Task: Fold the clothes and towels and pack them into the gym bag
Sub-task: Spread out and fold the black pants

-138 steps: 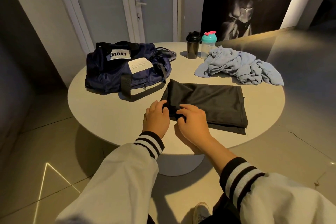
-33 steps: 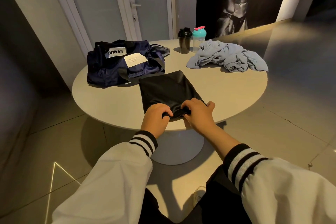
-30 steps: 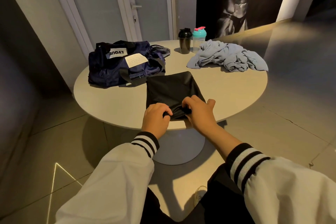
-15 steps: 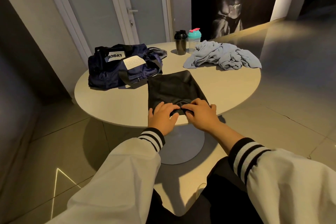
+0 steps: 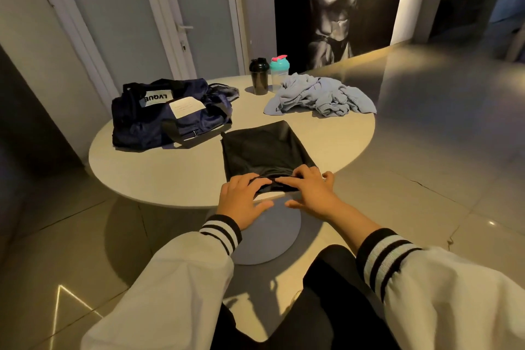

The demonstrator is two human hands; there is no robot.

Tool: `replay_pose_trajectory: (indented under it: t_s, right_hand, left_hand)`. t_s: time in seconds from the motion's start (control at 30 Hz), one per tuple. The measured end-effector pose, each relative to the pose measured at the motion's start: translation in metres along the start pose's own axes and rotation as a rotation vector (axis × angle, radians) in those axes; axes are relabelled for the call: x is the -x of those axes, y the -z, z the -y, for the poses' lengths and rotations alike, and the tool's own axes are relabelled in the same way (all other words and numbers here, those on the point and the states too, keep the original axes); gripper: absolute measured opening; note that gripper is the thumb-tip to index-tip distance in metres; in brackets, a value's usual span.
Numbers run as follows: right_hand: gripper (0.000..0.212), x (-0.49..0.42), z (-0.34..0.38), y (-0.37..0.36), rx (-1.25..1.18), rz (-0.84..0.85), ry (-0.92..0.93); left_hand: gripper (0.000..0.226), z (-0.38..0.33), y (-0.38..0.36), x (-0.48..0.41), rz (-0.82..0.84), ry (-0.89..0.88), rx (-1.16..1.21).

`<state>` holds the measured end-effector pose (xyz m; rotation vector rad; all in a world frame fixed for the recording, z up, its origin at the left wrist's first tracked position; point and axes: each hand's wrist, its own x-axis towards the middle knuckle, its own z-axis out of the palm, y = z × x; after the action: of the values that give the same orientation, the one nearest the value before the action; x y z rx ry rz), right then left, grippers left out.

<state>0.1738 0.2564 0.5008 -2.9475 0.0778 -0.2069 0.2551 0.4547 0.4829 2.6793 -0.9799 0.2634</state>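
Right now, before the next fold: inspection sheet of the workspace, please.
Surface: round off-white pedestal table, dim light.
Job's things: black fabric garment, folded, flat at the near edge; crumpled light-blue cloth, unfolded, far right; navy fabric gym bag, far left, inside not visible.
Clutter: black shaker bottle and clear shaker bottle with teal lid, upright at the far edge.
Hands: left hand and right hand press the garment's near hem, fingers straight.
Cables: nothing seen.
Surroundings: tiled floor, white door, dark wall mural.
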Motion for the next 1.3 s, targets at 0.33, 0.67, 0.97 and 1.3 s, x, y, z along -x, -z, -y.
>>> replay_pose_trajectory:
  t_s: [0.33, 0.67, 0.97, 1.3]
  right_hand:
    - [0.036, 0.006, 0.013, 0.007, -0.205, -0.252, 0.065]
    - [0.021, -0.042, 0.016, 0.042, -0.261, -0.311, 0.014]
    - [0.03, -0.113, -0.005, 0.041, -0.274, -0.411, -0.192]
    - [0.03, -0.213, -0.025, 0.035, -0.277, -0.289, -0.126]
  left_hand:
    - [0.027, 0.005, 0.023, 0.008, -0.099, 0.028, 0.275]
    - [0.028, 0.011, 0.067, -0.038, -0.08, 0.194, 0.323]
    - [0.051, 0.042, 0.079, -0.08, 0.151, 0.143, 0.654]
    - [0.04, 0.087, 0.042, -0.15, -0.043, 0.405, 0.68]
